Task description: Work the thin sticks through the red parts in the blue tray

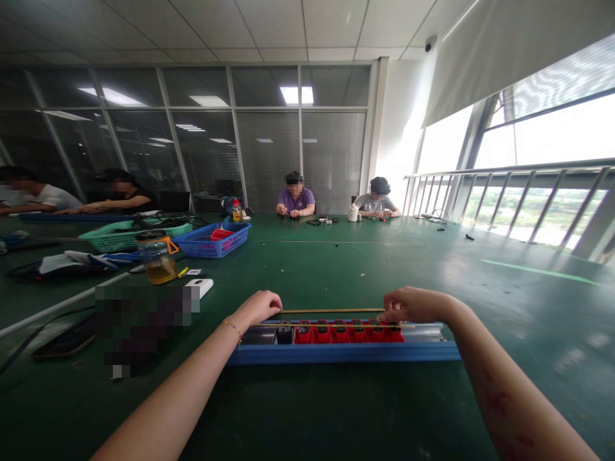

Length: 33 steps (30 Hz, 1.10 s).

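Observation:
A long blue tray (346,353) lies crosswise on the table before me, with a silvery channel (423,333) inside. In it stands a row of several small red holders (321,334) with dark pieces in them, and a black block (284,334) at their left. My left hand (259,307) is closed at the left end of a thin tan strip (331,311) above the tray's far edge. Closed fingers of my right hand (406,304) meet its right end. A second thin tan strip (355,326) crosses over the holders. Both hands' fingertips are partly hidden.
Left on the green table (307,410) are a glass jar (161,259) with yellowish liquid, a blue basket (216,242), a green basket (129,237), a white device (204,288) and a black phone-like object (65,339). Several people sit across the table.

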### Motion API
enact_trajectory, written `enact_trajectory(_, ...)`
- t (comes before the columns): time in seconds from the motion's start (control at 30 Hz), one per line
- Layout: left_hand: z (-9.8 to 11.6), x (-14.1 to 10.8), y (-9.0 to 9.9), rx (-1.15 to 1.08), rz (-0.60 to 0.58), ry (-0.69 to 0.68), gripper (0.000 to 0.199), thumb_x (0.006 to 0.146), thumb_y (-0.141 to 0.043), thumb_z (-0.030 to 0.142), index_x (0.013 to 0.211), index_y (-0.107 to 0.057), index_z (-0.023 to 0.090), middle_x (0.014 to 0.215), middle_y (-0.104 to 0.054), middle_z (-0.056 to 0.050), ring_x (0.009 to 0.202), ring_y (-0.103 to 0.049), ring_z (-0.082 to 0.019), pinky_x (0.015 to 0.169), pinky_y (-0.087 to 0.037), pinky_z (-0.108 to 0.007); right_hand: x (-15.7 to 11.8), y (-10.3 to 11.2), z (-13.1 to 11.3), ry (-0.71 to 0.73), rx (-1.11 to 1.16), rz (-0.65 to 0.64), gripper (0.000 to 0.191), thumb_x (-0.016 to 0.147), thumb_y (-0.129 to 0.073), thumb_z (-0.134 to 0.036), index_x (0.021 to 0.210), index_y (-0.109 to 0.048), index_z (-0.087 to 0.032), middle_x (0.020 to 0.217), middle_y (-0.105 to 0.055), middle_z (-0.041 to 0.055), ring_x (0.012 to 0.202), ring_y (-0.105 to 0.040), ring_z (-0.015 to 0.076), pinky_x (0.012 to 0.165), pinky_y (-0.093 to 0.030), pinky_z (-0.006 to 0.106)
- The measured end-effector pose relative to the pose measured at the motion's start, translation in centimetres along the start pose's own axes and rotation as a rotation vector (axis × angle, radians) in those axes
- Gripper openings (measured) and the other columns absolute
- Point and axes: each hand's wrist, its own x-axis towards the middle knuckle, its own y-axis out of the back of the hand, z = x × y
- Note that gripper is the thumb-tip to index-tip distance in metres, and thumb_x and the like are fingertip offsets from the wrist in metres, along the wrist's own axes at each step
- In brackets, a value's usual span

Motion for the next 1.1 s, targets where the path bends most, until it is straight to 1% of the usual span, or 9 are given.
enact_trajectory(0.13,0.1,0.0,0.0,0.001,-0.007,-0.022,0.019,0.071,-0.053,0.037,0.077,-0.065,0.024,0.080,-0.067,0.000,0.074,-0.060,-0.015,0.062,-0.041,-0.022,0.2,-0.5,0.1,-0.081,-0.064,-0.014,0.046,0.059,-0.056,-0.064,0.074,-0.062,-0.021,0.075,-0.065,0.0060,0.064,-0.058,0.0217,0.051,-0.038,0.028)
enact_trajectory(0.3,0.1,0.0,0.0,-0.004,-0.011,-0.013,0.020,0.071,-0.052,0.037,0.077,-0.065,0.023,0.082,-0.067,0.000,0.075,-0.060,-0.015,0.062,-0.041,-0.022,0.6,-0.9,0.5,-0.110,0.074,-0.191,0.049,0.060,-0.056,-0.064,0.080,-0.057,-0.019,0.065,-0.063,0.0036,0.055,-0.057,0.0182,0.047,-0.039,0.026)
enact_trajectory(0.37,0.1,0.0,0.0,0.006,-0.006,-0.017,0.020,0.071,-0.051,0.037,0.077,-0.065,0.023,0.082,-0.067,0.000,0.075,-0.059,-0.015,0.063,-0.041,-0.022,0.7,-0.9,0.6,-0.097,0.081,-0.196,0.051,0.061,-0.054,-0.065,0.081,-0.057,-0.018,0.066,-0.062,0.0033,0.054,-0.057,0.0170,0.046,-0.039,0.025)
enact_trajectory(0.53,0.0,-0.1,-0.1,0.012,0.010,-0.028,0.019,0.072,-0.051,0.034,0.076,-0.065,0.022,0.079,-0.067,0.000,0.074,-0.059,-0.013,0.064,-0.040,-0.021,0.6,-0.5,0.9,0.054,-0.077,-0.043,0.048,0.070,-0.045,-0.063,0.079,-0.060,-0.018,0.069,-0.060,0.0029,0.059,-0.053,0.0149,0.047,-0.034,0.022)
enact_trajectory(0.67,-0.1,-0.1,-0.1,-0.003,0.013,-0.023,0.019,0.073,-0.050,0.034,0.076,-0.065,0.023,0.081,-0.067,0.000,0.074,-0.059,-0.014,0.063,-0.040,-0.021,0.4,-0.1,1.2,0.107,-0.056,-0.033,0.049,0.077,-0.037,-0.060,0.080,-0.063,-0.019,0.063,-0.058,0.0015,0.055,-0.048,0.0132,0.048,-0.033,0.022)
enact_trajectory(0.8,0.0,-0.2,0.0,-0.010,0.010,-0.035,0.019,0.073,-0.051,0.033,0.077,-0.065,0.023,0.080,-0.067,0.000,0.074,-0.059,-0.014,0.064,-0.039,-0.021,0.2,0.4,1.4,0.173,-0.019,0.056,0.048,0.079,-0.037,-0.057,0.079,-0.066,-0.020,0.064,-0.058,0.0006,0.055,-0.044,0.0120,0.050,-0.032,0.023)
enact_trajectory(0.93,0.1,-0.3,0.1,-0.015,0.000,-0.049,0.022,0.074,-0.049,0.036,0.077,-0.065,0.022,0.080,-0.067,-0.001,0.075,-0.059,-0.014,0.064,-0.039,-0.021,0.2,0.7,2.3,0.169,0.035,0.182,0.045,0.077,-0.041,-0.056,0.076,-0.065,-0.018,0.063,-0.054,-0.0002,0.055,-0.043,0.0114,0.050,-0.032,0.022)
enact_trajectory(1.03,0.0,-0.3,0.1,-0.019,0.011,-0.048,0.023,0.076,-0.047,0.035,0.079,-0.065,0.021,0.082,-0.067,-0.001,0.077,-0.059,-0.015,0.066,-0.039,-0.021,0.6,0.6,3.5,0.111,0.059,0.248,0.047,0.075,-0.042,-0.058,0.071,-0.064,-0.017,0.058,-0.051,-0.0008,0.052,-0.041,0.0111,0.048,-0.031,0.022)
enact_trajectory(1.1,0.0,-0.2,0.0,-0.021,0.028,-0.021,0.022,0.075,-0.047,0.034,0.081,-0.065,0.022,0.084,-0.067,-0.002,0.078,-0.059,-0.015,0.066,-0.039,-0.021,1.1,0.2,4.3,0.067,0.055,0.264,0.049,0.073,-0.043,-0.060,0.068,-0.063,-0.016,0.054,-0.049,-0.0012,0.050,-0.039,0.0108,0.046,-0.029,0.022)
